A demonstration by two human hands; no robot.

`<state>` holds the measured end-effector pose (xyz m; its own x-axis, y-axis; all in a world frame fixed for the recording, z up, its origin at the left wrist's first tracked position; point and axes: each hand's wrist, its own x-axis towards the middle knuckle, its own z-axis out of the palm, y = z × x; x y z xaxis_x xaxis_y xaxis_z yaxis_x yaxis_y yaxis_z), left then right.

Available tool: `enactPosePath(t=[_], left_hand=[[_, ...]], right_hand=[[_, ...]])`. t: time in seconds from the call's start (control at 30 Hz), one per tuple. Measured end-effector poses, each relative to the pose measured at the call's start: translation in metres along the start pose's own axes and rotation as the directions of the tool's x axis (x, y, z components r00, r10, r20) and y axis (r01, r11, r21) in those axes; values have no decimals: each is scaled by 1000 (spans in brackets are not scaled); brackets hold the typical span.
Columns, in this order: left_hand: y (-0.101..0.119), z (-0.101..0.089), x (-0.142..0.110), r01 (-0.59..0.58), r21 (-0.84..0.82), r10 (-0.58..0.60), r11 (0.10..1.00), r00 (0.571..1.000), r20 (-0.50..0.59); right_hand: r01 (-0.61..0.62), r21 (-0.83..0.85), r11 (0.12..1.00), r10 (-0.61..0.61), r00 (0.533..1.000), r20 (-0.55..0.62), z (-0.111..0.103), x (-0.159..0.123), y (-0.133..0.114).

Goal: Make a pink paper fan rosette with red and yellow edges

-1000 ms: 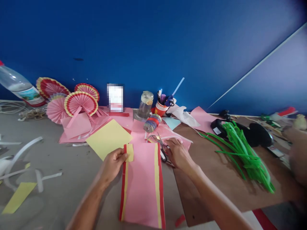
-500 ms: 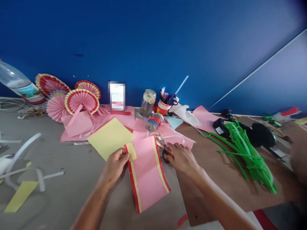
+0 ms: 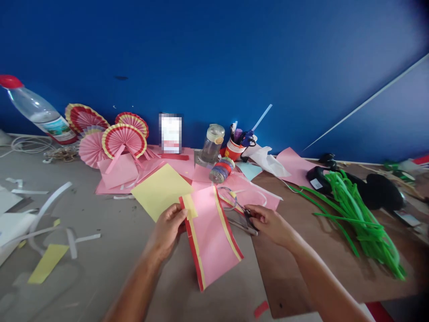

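Note:
My left hand point(image 3: 170, 230) pinches the upper left corner of a pink paper strip point(image 3: 214, 237) edged in yellow and red. A small yellow paper piece point(image 3: 190, 205) lies over that corner, beside my fingertips. To the right of the strip, my right hand point(image 3: 272, 223) has its fingers closed on a pair of dark-handled scissors point(image 3: 248, 213), partly hidden by the fingers. Behind the strip, a yellow sheet point(image 3: 164, 190) rests on pink papers. A thin looped cord or strip lies by the scissors and cannot be made out clearly.
Folded paper fans point(image 3: 124, 141) and a tilted plastic bottle point(image 3: 43, 112) stand at the back left. A glass jar point(image 3: 212, 145), a roll of coloured tapes point(image 3: 221, 171) and a cup of pens point(image 3: 233, 150) are behind. Green stems point(image 3: 362, 228) lie right; paper scraps point(image 3: 48, 264) lie left.
My right hand has turned and drawn slightly back, and the scissors now show at its fingertips. My left hand still holds the strip. The whole view has shifted a little.

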<state>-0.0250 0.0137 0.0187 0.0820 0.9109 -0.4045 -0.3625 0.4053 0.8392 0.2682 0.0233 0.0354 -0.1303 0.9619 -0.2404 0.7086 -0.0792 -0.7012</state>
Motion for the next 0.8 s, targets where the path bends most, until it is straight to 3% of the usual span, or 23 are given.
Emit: enactPosePath(t=[0.03, 0.13, 0.2, 0.3, 0.37, 0.47, 0.53, 0.6, 0.7, 0.8], left_hand=[[1, 2, -1, 28, -36, -28, 999, 1000, -4], [3, 7, -4, 80, -109, -80, 991, 997, -2], [3, 9, -5, 94, -146, -94, 985, 996, 6], [2, 11, -5, 93, -186, -92, 978, 996, 15], [1, 12, -5, 93, -191, -92, 977, 996, 15], [1, 12, -6, 96, -169, -94, 981, 995, 20], [2, 13, -6, 110, -136, -108, 985, 994, 19], [1, 13, -6, 134, -113, -133, 985, 991, 17], [0, 13, -5, 156, -154, -154, 976, 988, 21], [-2, 14, -5, 155, -244, -157, 957, 988, 12]], right_hand=[[-16, 225, 974, 11, 1000, 25, 1, -6, 1], [-27, 691, 722, -39, 996, 80, 12, -28, -10], [-54, 804, 592, -103, 985, 142, 26, -39, -24], [-117, 835, 537, -178, 952, 248, 47, -47, -41], [-114, 798, 592, -187, 944, 273, 58, -48, -47], [-99, 651, 753, -133, 945, 298, 68, -46, -50], [-17, 492, 871, -86, 979, 186, 72, -46, -50], [128, 286, 950, -138, 990, 14, 75, -49, -52], [291, 15, 957, -289, 954, -74, 81, -55, -57], [318, -170, 933, -339, 934, -112, 90, -60, -62]])
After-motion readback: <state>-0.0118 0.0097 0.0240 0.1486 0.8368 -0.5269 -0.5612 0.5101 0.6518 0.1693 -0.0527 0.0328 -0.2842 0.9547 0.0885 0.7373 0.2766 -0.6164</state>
